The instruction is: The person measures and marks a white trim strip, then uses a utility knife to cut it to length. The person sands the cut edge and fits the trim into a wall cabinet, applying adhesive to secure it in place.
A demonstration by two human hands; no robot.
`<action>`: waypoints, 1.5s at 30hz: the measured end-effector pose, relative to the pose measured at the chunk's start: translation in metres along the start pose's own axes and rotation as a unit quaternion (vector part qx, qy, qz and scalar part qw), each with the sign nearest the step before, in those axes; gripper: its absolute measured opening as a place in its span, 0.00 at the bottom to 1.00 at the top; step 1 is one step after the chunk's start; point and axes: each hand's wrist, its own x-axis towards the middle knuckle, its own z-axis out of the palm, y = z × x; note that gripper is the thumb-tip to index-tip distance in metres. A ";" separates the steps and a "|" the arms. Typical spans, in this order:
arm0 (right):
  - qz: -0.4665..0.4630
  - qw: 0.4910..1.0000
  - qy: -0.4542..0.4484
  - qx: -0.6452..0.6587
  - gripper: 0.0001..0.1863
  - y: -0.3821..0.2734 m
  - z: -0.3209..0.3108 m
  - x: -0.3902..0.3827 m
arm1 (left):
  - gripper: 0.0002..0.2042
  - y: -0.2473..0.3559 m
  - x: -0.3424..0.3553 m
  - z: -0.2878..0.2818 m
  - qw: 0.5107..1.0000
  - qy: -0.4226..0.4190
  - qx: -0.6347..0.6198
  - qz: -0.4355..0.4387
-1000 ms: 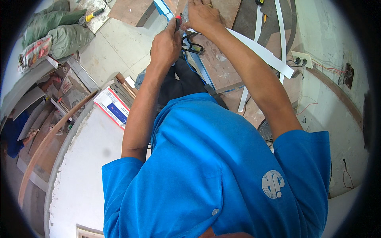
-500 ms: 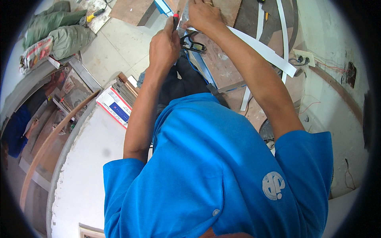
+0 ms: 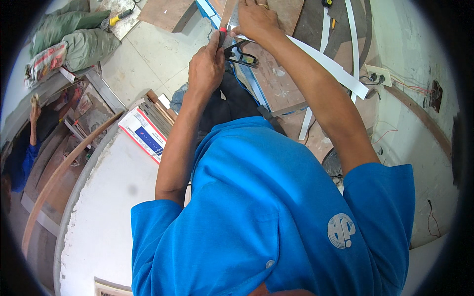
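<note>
My left hand [image 3: 206, 71] is closed round the red-and-black handle [image 3: 222, 34] of a flat-bladed tool. Its blade [image 3: 227, 14] points away from me, at the edge of a brown board [image 3: 284, 15]; the exact kind of tool is hard to make out. Flat on that board, fingers stretched out, lies my right hand [image 3: 257, 20], to the right of the blade. A black square head with a yellowish vial [image 3: 244, 59], like that of a combination square, rests just below both hands. A long white strip [image 3: 328, 64] passes beneath my right forearm.
Another brown panel [image 3: 165, 14] lies at the far left, near grey-green sacks [image 3: 94, 49]. Thin white strips and a tape measure [image 3: 326, 3] are at the far right, near a wall socket [image 3: 378, 75]. A boxed stack of boards [image 3: 143, 133] stands left. Beyond the curved ledge is another person [image 3: 32, 153].
My left hand has drawn slightly back toward me with the tool. My right hand stays on the board. The other person's arm at the left has risen.
</note>
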 end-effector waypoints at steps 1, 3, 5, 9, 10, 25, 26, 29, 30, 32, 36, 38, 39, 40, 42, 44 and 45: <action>0.001 1.000 -0.003 0.003 0.59 0.000 0.000 0.000 | 0.24 0.001 0.000 0.000 1.000 -0.002 0.001 0.002; 0.003 1.000 -0.009 0.009 0.60 0.002 0.001 0.000 | 0.25 0.003 0.000 -0.002 1.000 -0.007 0.003 0.006; -0.002 1.000 -0.020 0.018 0.60 0.001 -0.006 -0.001 | 0.25 0.002 0.000 -0.001 1.000 -0.005 0.000 0.010; -0.002 0.999 -0.033 0.020 0.59 -0.001 -0.014 -0.004 | 0.24 0.008 0.000 -0.003 1.000 0.010 -0.005 -0.017; -0.001 0.999 -0.026 0.021 0.59 0.000 -0.012 -0.004 | 0.24 0.008 0.001 -0.003 1.000 0.011 -0.001 -0.014; 0.002 1.000 -0.018 0.024 0.59 -0.002 -0.010 -0.003 | 0.24 -0.008 0.001 0.005 0.998 0.026 0.016 0.047; 0.001 1.000 -0.016 0.024 0.59 -0.002 -0.011 -0.003 | 0.24 -0.008 0.001 0.005 0.998 0.027 0.019 0.055; -0.002 1.000 -0.003 0.019 0.58 0.001 -0.003 -0.002 | 0.24 -0.005 0.004 0.005 0.997 0.017 0.052 0.061; -0.003 1.000 0.003 0.017 0.58 0.002 0.000 -0.001 | 0.24 -0.002 0.004 0.006 0.996 0.012 0.066 0.061; -0.001 1.000 0.003 0.013 0.57 0.001 0.000 -0.001 | 0.24 0.004 0.004 0.006 0.996 0.003 0.077 0.049; 0.009 1.000 -0.007 0.015 0.56 -0.003 -0.008 -0.003 | 0.24 0.007 0.003 0.006 0.995 0.001 0.094 0.042; 0.008 1.000 0.006 0.011 0.55 -0.002 -0.006 -0.002 | 0.24 0.012 0.004 0.002 0.995 -0.009 0.091 0.042; 0.007 1.000 0.012 0.009 0.55 -0.001 -0.003 -0.001 | 0.24 0.014 0.004 0.001 0.995 -0.013 0.089 0.041; 0.006 1.000 0.017 0.010 0.55 0.000 0.000 0.000 | 0.24 0.013 0.004 0.001 0.995 -0.015 0.096 0.038; 0.005 1.000 0.027 0.010 0.55 0.000 0.007 0.002 | 0.24 0.012 0.002 0.002 0.994 -0.018 0.108 0.030; 0.008 1.000 0.011 0.016 0.55 -0.004 -0.002 -0.001 | 0.25 0.018 0.000 -0.004 0.995 -0.035 0.096 0.009; 0.010 1.000 0.003 0.019 0.54 -0.006 -0.005 -0.002 | 0.25 0.019 -0.001 -0.007 0.995 -0.043 0.090 -0.002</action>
